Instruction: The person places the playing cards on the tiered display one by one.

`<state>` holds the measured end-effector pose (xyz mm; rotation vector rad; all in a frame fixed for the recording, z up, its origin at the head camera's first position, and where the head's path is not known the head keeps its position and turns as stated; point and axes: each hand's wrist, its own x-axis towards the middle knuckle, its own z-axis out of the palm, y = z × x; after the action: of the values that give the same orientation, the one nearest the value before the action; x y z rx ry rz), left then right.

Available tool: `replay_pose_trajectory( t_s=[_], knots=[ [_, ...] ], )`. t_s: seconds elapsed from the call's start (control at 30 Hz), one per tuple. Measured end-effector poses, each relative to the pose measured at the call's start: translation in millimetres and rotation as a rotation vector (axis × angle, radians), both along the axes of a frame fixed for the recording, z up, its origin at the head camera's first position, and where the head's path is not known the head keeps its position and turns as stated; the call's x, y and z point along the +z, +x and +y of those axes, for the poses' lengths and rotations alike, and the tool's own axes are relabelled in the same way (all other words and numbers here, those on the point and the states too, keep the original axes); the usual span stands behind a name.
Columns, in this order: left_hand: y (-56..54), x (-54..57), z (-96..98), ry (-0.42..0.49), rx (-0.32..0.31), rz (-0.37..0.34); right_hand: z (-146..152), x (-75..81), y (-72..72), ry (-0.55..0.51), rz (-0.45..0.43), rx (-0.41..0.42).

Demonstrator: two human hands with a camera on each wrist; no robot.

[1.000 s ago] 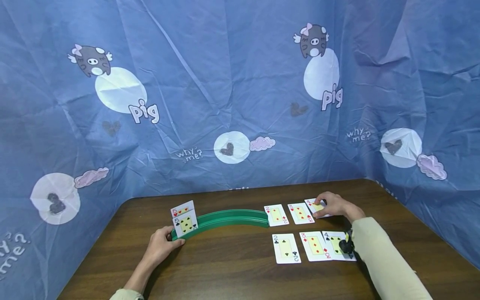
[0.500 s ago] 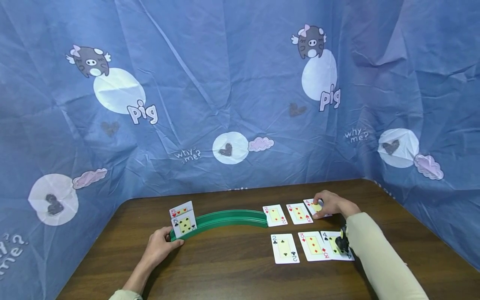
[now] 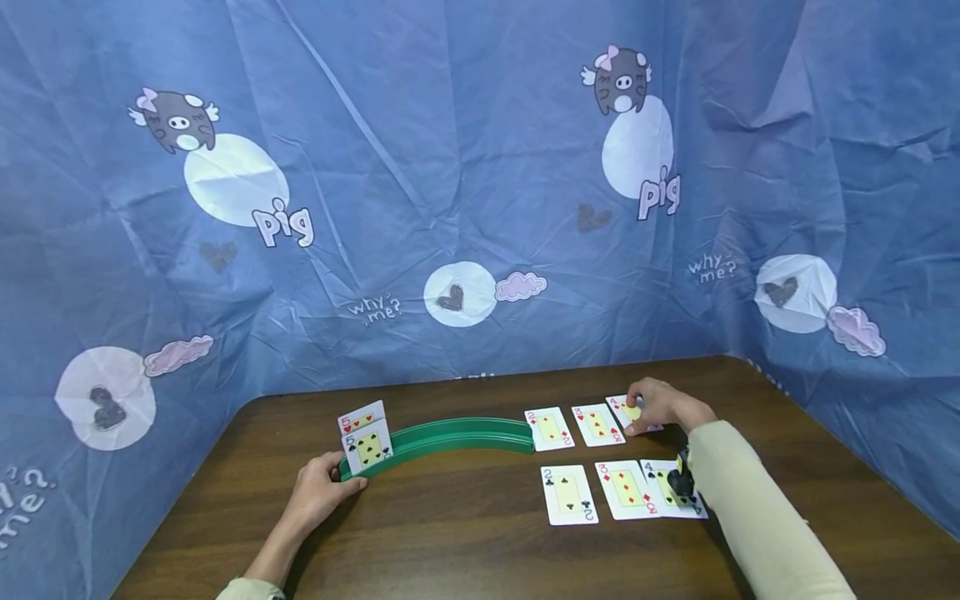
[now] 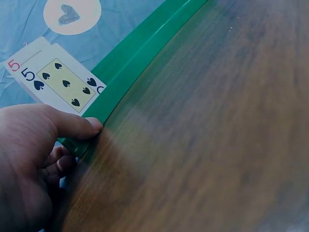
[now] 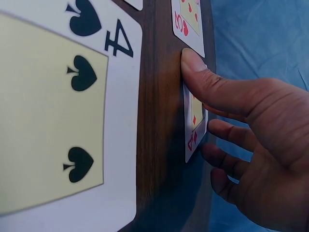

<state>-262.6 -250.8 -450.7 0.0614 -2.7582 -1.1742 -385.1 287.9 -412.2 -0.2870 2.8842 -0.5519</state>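
green card rack [image 3: 465, 435], clamped at its 7 o'clock end by my left hand [image 3: 318, 490], has two fives [image 3: 368, 448] standing in it, looks done, and what seems left sits around 4 to 5 o'clock: the four of diamonds [image 5: 194, 126], pinched by my right hand [image 3: 663, 406], plus five other cards [image 3: 627, 490] flat on the table [image 3: 450, 542].

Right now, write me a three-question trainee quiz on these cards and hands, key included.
1. True or false: the left hand grips the green holder.
2. Which card does the right hand touch? a) two of clubs; b) four of diamonds; c) three of hearts.
3. Complete: in the holder, the five of spades stands in front of the ____.

Key: 1, true; 2, b; 3, five of hearts.
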Motion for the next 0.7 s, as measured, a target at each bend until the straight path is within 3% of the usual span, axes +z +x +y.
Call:
replay_pose_trajectory(
  t_s=[0.4,0.7],
  knots=[
    [0.2,-0.5,-0.8,0.010,-0.008,0.003,-0.4,-3.5,-0.4,-0.049,-0.004,-0.039],
    [-0.2,-0.2,-1.3,0.011,-0.014,0.007,-6.4,2.8,1.5,-0.001,-0.024,-0.084]
  ],
)
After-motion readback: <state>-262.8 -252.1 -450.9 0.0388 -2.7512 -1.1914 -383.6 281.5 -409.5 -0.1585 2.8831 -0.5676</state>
